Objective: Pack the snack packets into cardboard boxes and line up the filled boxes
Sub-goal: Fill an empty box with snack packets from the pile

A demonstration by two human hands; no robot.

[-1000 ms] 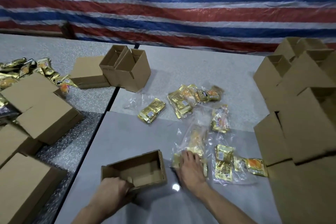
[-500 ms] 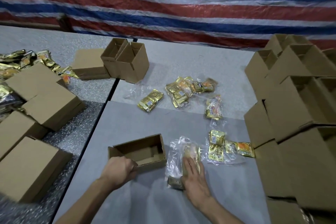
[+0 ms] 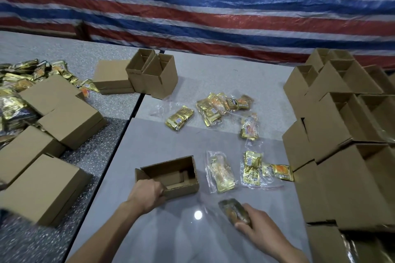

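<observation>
Left hand grips the near wall of the open brown cardboard box; right hand holds a gold foil snack packet beside it. We judge the packet light, soft, slippery: grasp across its body.

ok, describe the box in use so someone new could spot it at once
Start at the pale grey table in the middle, between the closed boxes on the left and the box stack on the right. The box sits on its near part, just left of the loose packets. Unlike the rest, it stands alone, open side up, with the left hand gripping its near wall.
</observation>
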